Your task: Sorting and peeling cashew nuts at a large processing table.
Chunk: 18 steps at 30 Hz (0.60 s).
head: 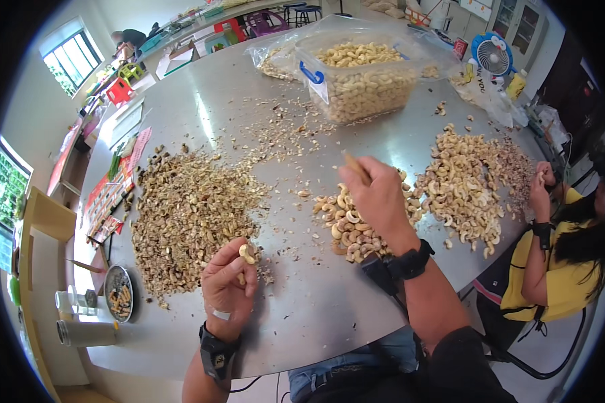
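Note:
My left hand (229, 282) holds a cashew nut (247, 254) between thumb and fingertips, beside a wide heap of skin and nut fragments (191, 216). A second pale piece shows lower down, against its fingers. My right hand (375, 194) is closed around a short tool with a light brown handle (357, 169); its tip points up and left and is too blurred to identify. Below and around this hand lies a small pile of cashews (350, 226). A larger pile of cashews (466, 186) lies farther right. Both piles rest on the metal table (302, 312).
A clear plastic box (363, 95) of cashews stands at the back, near plastic bags (272, 60). A round metal dish (118, 294) with cigarette butts and a metal canister (86, 333) are at left. At right, a person in yellow (559, 282) has both hands by the reddish fragments (514, 169).

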### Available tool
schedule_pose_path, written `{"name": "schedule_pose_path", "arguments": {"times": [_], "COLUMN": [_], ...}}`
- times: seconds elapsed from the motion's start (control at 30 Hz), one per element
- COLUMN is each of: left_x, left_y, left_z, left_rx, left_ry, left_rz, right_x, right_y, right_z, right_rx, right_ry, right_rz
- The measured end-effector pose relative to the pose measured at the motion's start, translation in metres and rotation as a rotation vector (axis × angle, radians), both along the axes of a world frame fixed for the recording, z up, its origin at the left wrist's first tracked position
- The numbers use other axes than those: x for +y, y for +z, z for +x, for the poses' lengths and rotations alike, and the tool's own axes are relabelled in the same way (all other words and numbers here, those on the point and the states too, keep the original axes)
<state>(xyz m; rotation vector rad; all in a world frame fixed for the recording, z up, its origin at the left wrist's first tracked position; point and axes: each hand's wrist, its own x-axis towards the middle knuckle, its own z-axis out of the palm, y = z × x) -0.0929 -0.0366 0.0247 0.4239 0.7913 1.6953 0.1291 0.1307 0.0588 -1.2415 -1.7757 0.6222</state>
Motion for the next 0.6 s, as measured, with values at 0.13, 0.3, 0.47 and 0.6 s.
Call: {"name": "schedule_pose_path", "arguments": {"times": [0.13, 0.3, 0.47, 0.6], "left_x": [-0.001, -0.002, -0.001, 0.002], "left_y": [0.006, 0.009, 0.01, 0.017], "left_z": [0.009, 0.008, 0.008, 0.006], "left_rx": [0.175, 0.148, 0.127, -0.117], "left_ry": [-0.014, -0.027, -0.022, -0.05], "left_rz": [0.031, 0.028, 0.003, 0.059], "right_x": [0.005, -0.009, -0.01, 0.008], "right_y": [0.005, 0.002, -0.002, -0.002], "right_z": [0.014, -0.003, -0.005, 0.012], "right_rx": [0.119, 0.068, 0.079, -0.089], "right_ry": [0.05, 0.161, 0.16, -0.027], "right_rz": [-0.102, -0.153, -0.108, -0.022]}}
